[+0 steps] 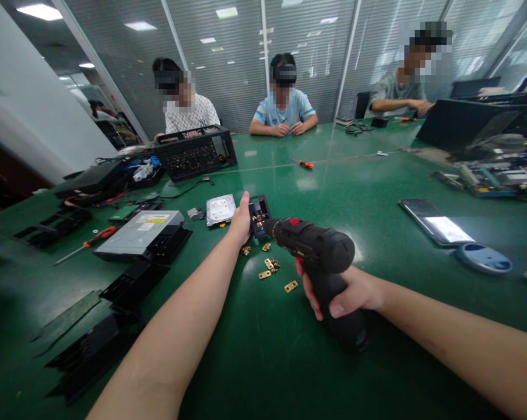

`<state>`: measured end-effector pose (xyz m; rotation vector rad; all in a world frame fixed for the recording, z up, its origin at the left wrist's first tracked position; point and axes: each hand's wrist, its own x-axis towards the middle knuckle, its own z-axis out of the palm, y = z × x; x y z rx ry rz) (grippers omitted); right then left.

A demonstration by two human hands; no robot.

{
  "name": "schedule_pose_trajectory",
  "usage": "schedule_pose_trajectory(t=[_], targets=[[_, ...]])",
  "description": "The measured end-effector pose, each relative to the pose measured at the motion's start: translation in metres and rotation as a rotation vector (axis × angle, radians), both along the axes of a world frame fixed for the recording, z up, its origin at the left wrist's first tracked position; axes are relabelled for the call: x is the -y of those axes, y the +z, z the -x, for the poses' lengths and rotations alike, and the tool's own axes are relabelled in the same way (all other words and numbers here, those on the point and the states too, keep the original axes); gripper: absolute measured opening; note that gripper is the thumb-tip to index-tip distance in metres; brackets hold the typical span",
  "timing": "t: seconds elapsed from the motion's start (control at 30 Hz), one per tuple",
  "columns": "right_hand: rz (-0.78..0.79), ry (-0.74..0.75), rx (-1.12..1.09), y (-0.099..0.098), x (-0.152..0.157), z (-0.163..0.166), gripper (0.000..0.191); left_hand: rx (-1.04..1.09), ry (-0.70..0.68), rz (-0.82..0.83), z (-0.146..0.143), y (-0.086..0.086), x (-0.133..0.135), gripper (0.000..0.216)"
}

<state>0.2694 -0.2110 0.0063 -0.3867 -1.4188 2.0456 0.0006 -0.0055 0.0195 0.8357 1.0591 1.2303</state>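
My right hand [348, 294] is wrapped round the grip of a black cordless drill [318, 248] with a red switch, its nose pointing left and away from me. My left hand [241, 220] is closed on a small black plastic part [259, 214] with brass fittings, held upright on the green table [377, 192]. The drill's tip meets that part. Several small brass brackets and screws [272, 269] lie loose on the table just below the part, between my two hands.
A hard drive [220, 209], an optical drive [139, 233] and black plastic panels [97, 344] lie at left, with a red-handled screwdriver [88, 242]. A phone [438, 223] and a mouse [484, 258] lie at right. Three people sit across the table, beside a black computer case [196, 153].
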Motion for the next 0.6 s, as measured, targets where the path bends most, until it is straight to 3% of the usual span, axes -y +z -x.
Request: schedule_pose_trajectory(t=[0.6], targets=[[0.033,-0.009,-0.007,-0.003,0.0008,-0.0001,0.091,-0.003,0.01,-0.002,-0.0003,0.0006,0.0,0.069]])
